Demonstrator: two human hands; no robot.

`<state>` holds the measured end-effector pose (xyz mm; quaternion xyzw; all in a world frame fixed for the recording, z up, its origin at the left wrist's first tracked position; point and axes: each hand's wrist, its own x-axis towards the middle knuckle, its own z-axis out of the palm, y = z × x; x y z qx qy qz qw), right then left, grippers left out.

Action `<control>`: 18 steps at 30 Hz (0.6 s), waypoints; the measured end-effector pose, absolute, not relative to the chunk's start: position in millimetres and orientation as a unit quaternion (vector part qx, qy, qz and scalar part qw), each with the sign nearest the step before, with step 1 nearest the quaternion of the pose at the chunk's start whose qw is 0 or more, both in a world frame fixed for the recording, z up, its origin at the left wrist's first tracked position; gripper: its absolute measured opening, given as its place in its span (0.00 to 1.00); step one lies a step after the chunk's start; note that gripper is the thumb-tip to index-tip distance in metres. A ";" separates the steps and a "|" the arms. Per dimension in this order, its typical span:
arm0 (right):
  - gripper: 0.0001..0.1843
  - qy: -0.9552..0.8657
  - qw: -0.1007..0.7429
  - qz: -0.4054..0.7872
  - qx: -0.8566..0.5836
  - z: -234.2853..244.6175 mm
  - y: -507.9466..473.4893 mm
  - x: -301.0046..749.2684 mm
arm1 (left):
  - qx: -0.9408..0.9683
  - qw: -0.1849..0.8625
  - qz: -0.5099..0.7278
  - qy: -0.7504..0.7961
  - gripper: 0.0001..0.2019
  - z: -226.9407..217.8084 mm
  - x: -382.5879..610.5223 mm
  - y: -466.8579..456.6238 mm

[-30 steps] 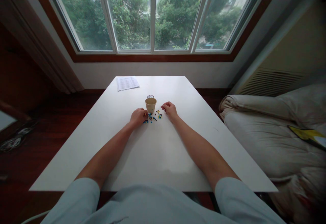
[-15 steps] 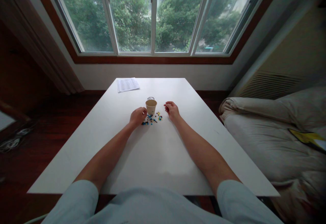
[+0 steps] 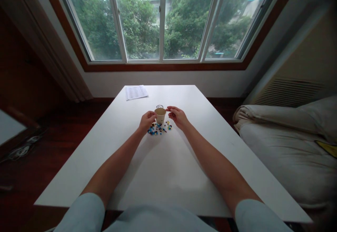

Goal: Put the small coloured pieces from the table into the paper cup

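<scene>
A small tan paper cup [image 3: 160, 115] stands upright on the white table [image 3: 168, 161]. In front of it lie several tiny blue, yellow and black pieces [image 3: 158, 128]. My left hand [image 3: 146, 121] is raised at the cup's left rim, fingers pinched together on something too small to name. Level with the rim on the cup's right, my right hand [image 3: 178, 116] also has its fingertips pinched together. Both hands are lifted off the tabletop.
A printed sheet of paper [image 3: 136, 92] lies at the table's far left corner. A small dark ring-like object [image 3: 159, 106] sits just behind the cup. A bed with pale bedding [image 3: 286, 137] stands to the right. A window spans the wall ahead.
Both hands rose from the scattered pieces and came in to the cup's rim, one on each side. The camera tilted slightly.
</scene>
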<state>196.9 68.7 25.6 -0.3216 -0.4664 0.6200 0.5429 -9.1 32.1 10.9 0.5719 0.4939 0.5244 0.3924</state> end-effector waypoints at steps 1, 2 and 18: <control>0.15 -0.476 0.535 0.623 -0.316 27.6 66.9 194.8 | 0.565 0.398 0.530 0.492 0.14 12.3 -8.1 31.4; 0.15 -0.486 0.526 0.624 -0.313 29.2 65.2 192.8 | 0.558 0.403 0.536 0.490 0.15 13.3 -7.4 30.6; 0.16 -0.572 0.551 0.427 -0.433 1.6 89.7 212.0 | 0.588 0.343 0.561 0.472 0.10 27.5 -2.3 46.4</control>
